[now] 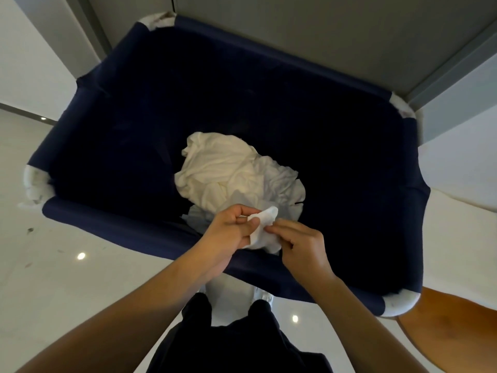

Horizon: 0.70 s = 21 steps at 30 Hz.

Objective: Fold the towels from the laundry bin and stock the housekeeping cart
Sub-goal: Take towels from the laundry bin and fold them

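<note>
Two hands work at the near rim of the laundry bin [113, 227], and between them they hold one small white towel [262, 232], bunched and not yet spread. The left hand [228, 232] has its fingers curled around the cloth's upper edge, thumb pressing it in; the right hand [304, 243] pinches the lower edge with thumb and forefinger, the other fingers folded. The towel hangs just above the bin's near edge, so nothing of it looks folded yet.

Just beyond the hands, one crumpled heap of white laundry [228, 170] lies on the bin's dark floor. It seems to be several pieces tangled together, but I cannot count them apart. The bin is one, navy fabric with four pale padded corners [33, 187].

My reading is that the task sits at an early point: a towel is being picked out and found by its edges, folding has not begun on it, and the heap remains to be done. No folded stack and no housekeeping cart show here, so how much is stocked cannot be told.
</note>
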Tool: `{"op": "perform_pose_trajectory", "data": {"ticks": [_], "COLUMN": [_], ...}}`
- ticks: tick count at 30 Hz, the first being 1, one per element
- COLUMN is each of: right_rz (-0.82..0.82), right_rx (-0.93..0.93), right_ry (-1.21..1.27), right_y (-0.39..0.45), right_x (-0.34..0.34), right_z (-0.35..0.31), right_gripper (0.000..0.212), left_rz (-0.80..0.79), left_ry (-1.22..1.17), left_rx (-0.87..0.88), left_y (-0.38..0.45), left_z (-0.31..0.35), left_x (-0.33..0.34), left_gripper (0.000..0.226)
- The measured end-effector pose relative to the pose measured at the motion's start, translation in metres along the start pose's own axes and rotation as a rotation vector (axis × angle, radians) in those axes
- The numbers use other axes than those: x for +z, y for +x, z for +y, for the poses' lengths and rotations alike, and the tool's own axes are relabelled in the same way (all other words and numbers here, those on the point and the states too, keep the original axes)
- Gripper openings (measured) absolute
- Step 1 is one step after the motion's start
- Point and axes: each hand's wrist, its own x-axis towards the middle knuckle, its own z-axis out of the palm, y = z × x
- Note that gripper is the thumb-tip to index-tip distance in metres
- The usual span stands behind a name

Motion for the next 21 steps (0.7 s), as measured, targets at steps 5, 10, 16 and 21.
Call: {"op": "perform_pose_trajectory", "data": {"ticks": [5,10,16,21], "right_rz": [-0.071,-0.117,0.059,0.103], "right_rx": [-0.016,0.008,-0.017,0.153], "right_ry": [0.035,0.053,-0.082,0.075], "right_y": [0.005,0.001,0.005,0.009], "right_x": [0.000,0.010,0.024,0.030], "right_z": [-0.002,-0.006,-0.019,-0.033], "right_gripper": [0.036,0.022,0.021,0.009], "left_rz": [-0.028,-0.031,-0.021,0.030], "left_ry": [-0.049,0.053,0.373,0.373], "left_rx": [0.020,0.060,0.145,0.211], "left_y": [-0.003,-0.004,-0.006,-0.006], "left_z": [0.003,0.007,0.012,0.013], "left_x": [-0.008,-0.013,-0.017,-0.023], "left_gripper": [0.019,0.016,0.015,0.013]}}
